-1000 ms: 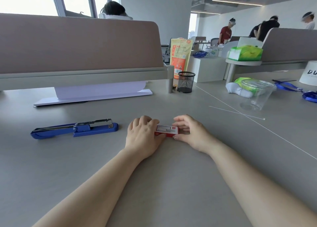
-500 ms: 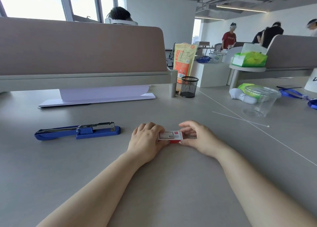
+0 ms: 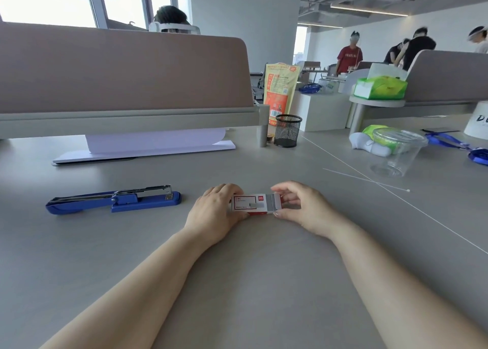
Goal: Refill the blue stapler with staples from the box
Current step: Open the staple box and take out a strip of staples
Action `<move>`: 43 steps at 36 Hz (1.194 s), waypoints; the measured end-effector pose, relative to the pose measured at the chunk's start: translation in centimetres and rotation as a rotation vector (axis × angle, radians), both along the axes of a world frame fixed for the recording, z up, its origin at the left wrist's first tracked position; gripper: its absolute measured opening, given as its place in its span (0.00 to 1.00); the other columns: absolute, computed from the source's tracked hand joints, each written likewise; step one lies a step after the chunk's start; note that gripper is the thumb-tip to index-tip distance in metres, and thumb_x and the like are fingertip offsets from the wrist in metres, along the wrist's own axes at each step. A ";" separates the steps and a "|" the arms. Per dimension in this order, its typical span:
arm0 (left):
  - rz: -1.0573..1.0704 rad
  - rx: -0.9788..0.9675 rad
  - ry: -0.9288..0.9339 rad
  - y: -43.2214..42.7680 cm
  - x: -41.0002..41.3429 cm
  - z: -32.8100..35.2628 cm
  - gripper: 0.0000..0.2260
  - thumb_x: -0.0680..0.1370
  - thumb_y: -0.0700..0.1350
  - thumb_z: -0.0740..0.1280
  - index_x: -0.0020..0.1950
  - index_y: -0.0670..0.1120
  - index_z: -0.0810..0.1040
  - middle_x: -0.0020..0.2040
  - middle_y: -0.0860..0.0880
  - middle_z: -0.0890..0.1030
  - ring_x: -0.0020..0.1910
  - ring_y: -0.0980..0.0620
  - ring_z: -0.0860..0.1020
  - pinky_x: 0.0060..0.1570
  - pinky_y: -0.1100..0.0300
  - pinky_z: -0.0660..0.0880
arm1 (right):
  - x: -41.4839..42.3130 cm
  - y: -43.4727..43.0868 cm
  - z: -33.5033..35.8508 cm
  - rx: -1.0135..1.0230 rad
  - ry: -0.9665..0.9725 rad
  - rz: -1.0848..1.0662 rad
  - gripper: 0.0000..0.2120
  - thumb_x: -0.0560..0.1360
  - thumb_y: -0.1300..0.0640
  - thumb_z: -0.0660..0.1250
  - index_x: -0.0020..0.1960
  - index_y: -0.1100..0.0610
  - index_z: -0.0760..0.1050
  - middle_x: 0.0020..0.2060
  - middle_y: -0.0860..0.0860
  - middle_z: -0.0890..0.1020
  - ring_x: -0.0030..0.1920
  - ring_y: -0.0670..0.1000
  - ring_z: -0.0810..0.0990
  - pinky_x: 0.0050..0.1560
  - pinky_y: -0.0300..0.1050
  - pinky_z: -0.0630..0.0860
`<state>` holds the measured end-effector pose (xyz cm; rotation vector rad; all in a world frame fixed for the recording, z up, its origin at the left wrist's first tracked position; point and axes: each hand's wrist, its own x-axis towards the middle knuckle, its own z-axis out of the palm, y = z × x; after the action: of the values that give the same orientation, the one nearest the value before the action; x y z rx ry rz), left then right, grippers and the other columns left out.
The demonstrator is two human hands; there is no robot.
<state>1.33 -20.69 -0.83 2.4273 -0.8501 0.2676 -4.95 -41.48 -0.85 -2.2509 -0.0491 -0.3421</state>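
The blue stapler (image 3: 113, 200) lies opened out flat on the grey desk, left of my hands, its metal staple channel facing up. A small red and white staple box (image 3: 252, 204) rests on the desk between my hands. My left hand (image 3: 214, 211) grips its left end. My right hand (image 3: 301, 206) pinches the right end, where a grey inner tray sticks out of the sleeve. The tray's contents cannot be made out.
A desk divider (image 3: 124, 79) with white paper (image 3: 155, 144) under it stands behind. A black mesh pen cup (image 3: 287, 131), a clear plastic cup (image 3: 396, 150), a thin white stick (image 3: 367, 179) and blue lanyards (image 3: 459, 148) lie to the right. People stand far back.
The box's grey inner tray has slid out to the right between my hands. The camera has moved closer and slightly lower.
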 end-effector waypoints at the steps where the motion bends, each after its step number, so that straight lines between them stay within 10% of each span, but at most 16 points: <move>1: -0.001 -0.001 -0.002 0.0 0.0 0.0 0.18 0.70 0.54 0.69 0.58 0.52 0.71 0.57 0.51 0.77 0.58 0.48 0.73 0.56 0.56 0.69 | 0.0 0.0 0.0 0.001 -0.004 0.000 0.24 0.65 0.63 0.74 0.60 0.53 0.74 0.53 0.50 0.78 0.52 0.48 0.78 0.56 0.35 0.72; 18: 0.007 0.010 -0.030 -0.1 0.0 -0.1 0.19 0.71 0.55 0.69 0.59 0.51 0.71 0.59 0.51 0.76 0.60 0.48 0.71 0.57 0.56 0.68 | -0.3 -0.3 0.3 -0.034 -0.080 -0.057 0.14 0.68 0.65 0.69 0.43 0.46 0.75 0.51 0.52 0.76 0.45 0.47 0.80 0.52 0.42 0.76; 43: 0.005 0.024 -0.071 -0.3 -0.3 0.1 0.19 0.71 0.54 0.69 0.59 0.52 0.70 0.59 0.52 0.75 0.60 0.50 0.71 0.56 0.57 0.69 | -0.3 0.2 0.5 -0.294 -0.107 -0.066 0.10 0.70 0.61 0.69 0.51 0.55 0.76 0.51 0.50 0.74 0.45 0.51 0.78 0.50 0.42 0.74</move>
<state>1.03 -20.96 -0.70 2.4553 -0.8833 0.3487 -5.22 -41.24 -0.32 -2.5269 -0.0862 -0.5193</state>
